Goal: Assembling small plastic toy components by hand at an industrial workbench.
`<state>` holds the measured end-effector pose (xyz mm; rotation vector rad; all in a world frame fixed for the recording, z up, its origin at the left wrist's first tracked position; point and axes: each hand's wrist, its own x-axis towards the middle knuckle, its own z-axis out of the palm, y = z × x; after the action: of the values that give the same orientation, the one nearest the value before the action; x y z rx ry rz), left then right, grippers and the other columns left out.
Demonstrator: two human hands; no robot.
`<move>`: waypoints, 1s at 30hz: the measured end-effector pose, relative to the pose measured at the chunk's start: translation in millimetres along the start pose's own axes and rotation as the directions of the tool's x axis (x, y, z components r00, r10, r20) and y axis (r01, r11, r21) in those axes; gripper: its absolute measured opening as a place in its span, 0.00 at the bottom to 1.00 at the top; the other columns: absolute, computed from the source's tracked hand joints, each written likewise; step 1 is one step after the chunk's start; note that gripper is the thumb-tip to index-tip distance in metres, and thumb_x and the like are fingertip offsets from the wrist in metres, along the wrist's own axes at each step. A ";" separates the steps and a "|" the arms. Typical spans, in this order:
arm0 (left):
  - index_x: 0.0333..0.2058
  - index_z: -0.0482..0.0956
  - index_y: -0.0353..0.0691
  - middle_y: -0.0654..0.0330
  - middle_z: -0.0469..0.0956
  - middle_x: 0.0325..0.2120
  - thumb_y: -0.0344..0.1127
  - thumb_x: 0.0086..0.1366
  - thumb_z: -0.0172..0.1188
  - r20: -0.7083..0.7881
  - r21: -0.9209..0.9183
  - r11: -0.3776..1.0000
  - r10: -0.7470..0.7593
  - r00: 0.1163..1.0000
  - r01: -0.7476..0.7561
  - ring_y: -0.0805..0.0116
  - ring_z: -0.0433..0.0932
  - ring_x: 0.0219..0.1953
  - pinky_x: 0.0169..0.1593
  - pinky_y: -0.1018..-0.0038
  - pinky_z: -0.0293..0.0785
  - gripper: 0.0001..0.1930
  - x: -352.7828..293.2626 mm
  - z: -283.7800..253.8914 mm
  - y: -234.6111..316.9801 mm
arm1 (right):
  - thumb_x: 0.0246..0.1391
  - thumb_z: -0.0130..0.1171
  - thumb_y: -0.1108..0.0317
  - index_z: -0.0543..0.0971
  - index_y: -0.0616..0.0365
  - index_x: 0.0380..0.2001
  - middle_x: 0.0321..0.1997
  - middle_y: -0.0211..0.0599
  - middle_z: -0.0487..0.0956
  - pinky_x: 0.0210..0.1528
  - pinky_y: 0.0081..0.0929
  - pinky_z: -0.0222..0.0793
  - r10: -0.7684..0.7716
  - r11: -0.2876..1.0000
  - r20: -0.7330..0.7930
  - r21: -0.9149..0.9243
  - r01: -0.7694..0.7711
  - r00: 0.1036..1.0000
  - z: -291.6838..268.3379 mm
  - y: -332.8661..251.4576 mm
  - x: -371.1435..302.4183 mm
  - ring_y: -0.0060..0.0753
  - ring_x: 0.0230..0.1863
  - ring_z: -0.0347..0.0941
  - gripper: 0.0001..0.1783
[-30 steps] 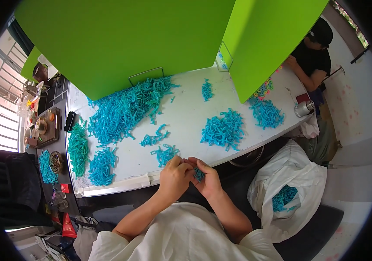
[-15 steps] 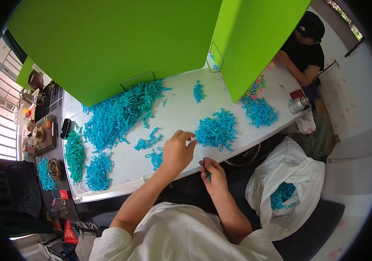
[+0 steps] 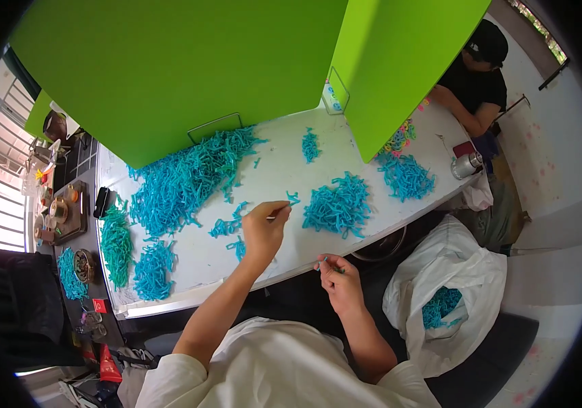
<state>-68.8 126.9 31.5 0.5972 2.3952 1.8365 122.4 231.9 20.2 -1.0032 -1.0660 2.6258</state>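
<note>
My left hand (image 3: 264,232) is over the white table with thumb and forefinger pinched together. At its fingertips shows a small blue plastic link piece (image 3: 293,198). To the right lies a round pile of blue plastic pieces (image 3: 337,204). My right hand (image 3: 342,284) is at the table's front edge, fingers curled in a pinch. A bit of blue-green plastic (image 3: 323,264) shows between them; its exact shape is too small to tell. Beside my left hand lie a few loose blue pieces (image 3: 226,226), partly hidden by it.
A large blue heap (image 3: 189,180) lies against the green partition (image 3: 189,75). Green pieces (image 3: 117,241) and a smaller blue pile (image 3: 155,270) are at left. A white sack (image 3: 485,285) holding blue pieces stands at right. Another person (image 3: 478,88) sits behind the right-hand panel.
My left hand has moved left, away from the round pile, and a blue piece now shows at its fingertips. My right hand has shifted slightly right and down.
</note>
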 end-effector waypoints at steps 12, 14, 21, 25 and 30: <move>0.37 0.79 0.36 0.58 0.83 0.36 0.25 0.69 0.61 0.467 -0.641 0.620 -0.153 0.871 0.453 0.66 0.82 0.43 0.49 0.71 0.77 0.01 -66.5 -63.4 12.3 | 0.56 0.69 0.77 0.85 0.61 0.40 0.34 0.29 0.84 0.39 0.19 0.71 -0.389 0.587 0.452 -0.549 0.594 0.802 72.2 -53.8 -8.2 0.17 0.33 0.74 0.08; 0.37 0.78 0.36 0.59 0.83 0.34 0.24 0.68 0.61 0.500 -0.622 0.603 -0.184 0.846 0.499 0.69 0.82 0.38 0.44 0.73 0.78 0.01 -71.1 -65.4 15.2 | 0.55 0.69 0.77 0.85 0.61 0.39 0.34 0.30 0.85 0.41 0.19 0.72 -0.308 0.651 0.470 -0.529 0.544 0.827 77.1 -53.0 -10.5 0.17 0.35 0.76 0.08; 0.35 0.77 0.36 0.59 0.82 0.30 0.22 0.68 0.60 0.549 -0.640 0.517 -0.208 0.809 0.568 0.73 0.80 0.30 0.34 0.77 0.76 0.02 -77.6 -62.4 11.5 | 0.55 0.69 0.78 0.85 0.61 0.39 0.36 0.30 0.85 0.44 0.20 0.73 -0.279 0.702 0.454 -0.504 0.503 0.846 67.9 -40.1 -6.7 0.19 0.37 0.78 0.08; 0.36 0.76 0.36 0.60 0.82 0.30 0.21 0.70 0.57 0.571 -0.649 0.510 -0.164 0.804 0.565 0.74 0.80 0.28 0.31 0.76 0.79 0.03 -77.7 -61.6 7.4 | 0.56 0.67 0.79 0.85 0.61 0.39 0.36 0.30 0.85 0.44 0.21 0.73 -0.247 0.734 0.453 -0.489 0.471 0.856 67.3 -42.9 -7.1 0.19 0.37 0.78 0.07; 0.34 0.76 0.34 0.57 0.82 0.29 0.20 0.68 0.59 0.569 -0.635 0.505 -0.207 0.796 0.585 0.73 0.79 0.27 0.29 0.76 0.77 0.04 -78.3 -61.7 12.2 | 0.54 0.67 0.80 0.85 0.61 0.38 0.35 0.31 0.84 0.43 0.21 0.73 -0.231 0.700 0.453 -0.537 0.470 0.861 69.9 -46.1 -6.9 0.19 0.36 0.77 0.08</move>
<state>-10.7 46.4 46.4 0.2359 1.0800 1.9864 78.3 223.7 91.2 -0.3024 -2.0905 2.1740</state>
